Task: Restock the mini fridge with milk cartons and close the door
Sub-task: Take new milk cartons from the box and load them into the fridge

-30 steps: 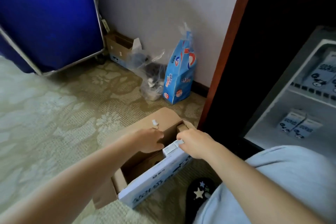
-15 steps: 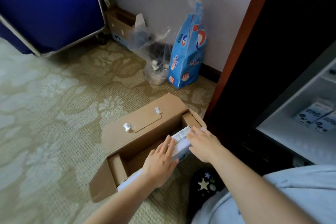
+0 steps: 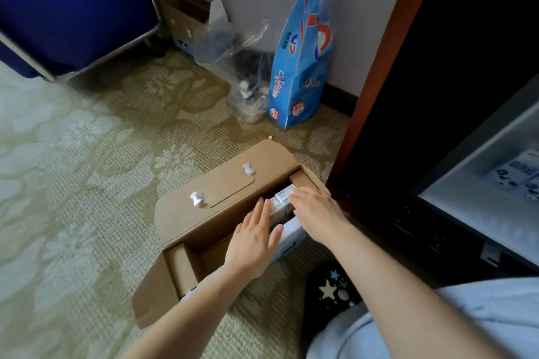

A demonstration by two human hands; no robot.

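An open cardboard box (image 3: 221,189) lies on the carpet with its lid folded back. White milk cartons (image 3: 282,200) show at its right end. My left hand (image 3: 254,239) lies flat with straight fingers against the cartons' left side. My right hand (image 3: 316,213) reaches over the cartons from the right, fingers extended on their tops. At the far right the mini fridge (image 3: 478,207) stands open, and milk cartons (image 3: 522,175) lie on its shelf.
A blue printed bag (image 3: 300,67) and a clear plastic bag (image 3: 242,73) stand against the wall. A small cardboard box (image 3: 183,20) sits beside a blue cart (image 3: 73,9). A dark cabinet with a wooden edge (image 3: 379,61) surrounds the fridge. My star-patterned slipper (image 3: 332,288) is beside the box.
My left hand has opened from a curled grip on the box edge and now lies flat against the cartons. The view swung down, so the box sits more central.
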